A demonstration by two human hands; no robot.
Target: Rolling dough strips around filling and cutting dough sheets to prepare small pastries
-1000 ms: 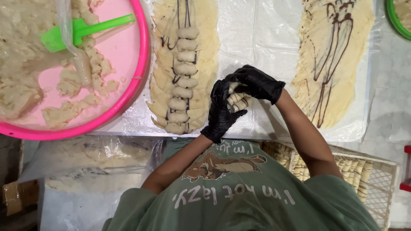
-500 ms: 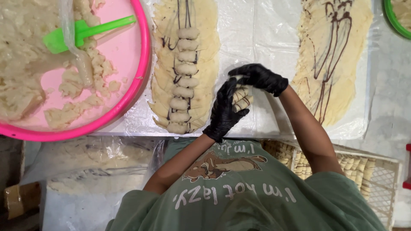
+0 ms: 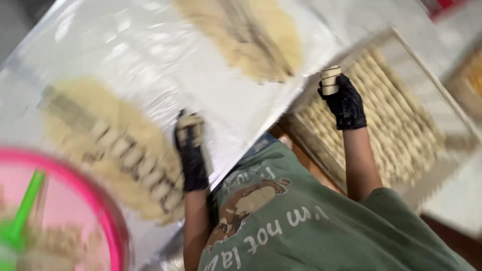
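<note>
The right hand (image 3: 345, 103), black-gloved, is gripping a rolled dough piece (image 3: 330, 79) upright, protruding above its clenched fingers (image 3: 335, 95), over the tray of finished rolls (image 3: 401, 115). The left hand (image 3: 191, 150) is apparently clasping another roll (image 3: 190, 131) at its fingertips; blur is obscuring this.

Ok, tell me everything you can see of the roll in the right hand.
The roll is a short, pale beige cylinder, seemingly of dough or thin pastry, with a darker band across it. It stands roughly upright, its upper end poking above the black-gloved right hand, which closes around its lower part. It is held over the corner of a tray filled with rows of similar rolls, not touching them. Motion blur hides finer detail.
</note>
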